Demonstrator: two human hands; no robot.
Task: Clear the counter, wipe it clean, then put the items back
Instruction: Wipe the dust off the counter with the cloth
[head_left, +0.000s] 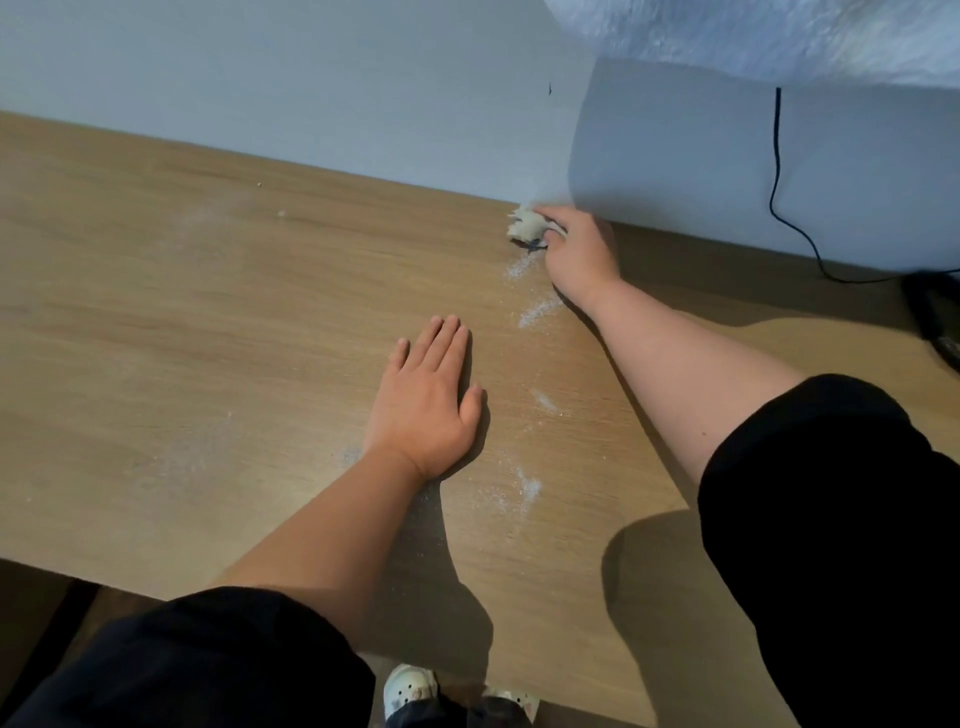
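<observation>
We judge the table (208, 312) cleared, wiping underway: our right hand (579, 254) clamps a cloth (525, 227) at one o'clock, left hand (426, 400) lies flat; powder streaks (535, 312) and returning items await.

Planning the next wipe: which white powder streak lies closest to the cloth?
The topmost streak, just below the cloth gripped by the right hand; the other streaks lie farther toward the near edge of the counter.

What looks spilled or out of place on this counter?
Yes: white powder is spilled on the counter, in a broken trail from the crumpled wipe in the right hand by the wall toward the front edge, passing right of the flat left hand. Fainter dusting and two crumbs lie farther left.
</observation>
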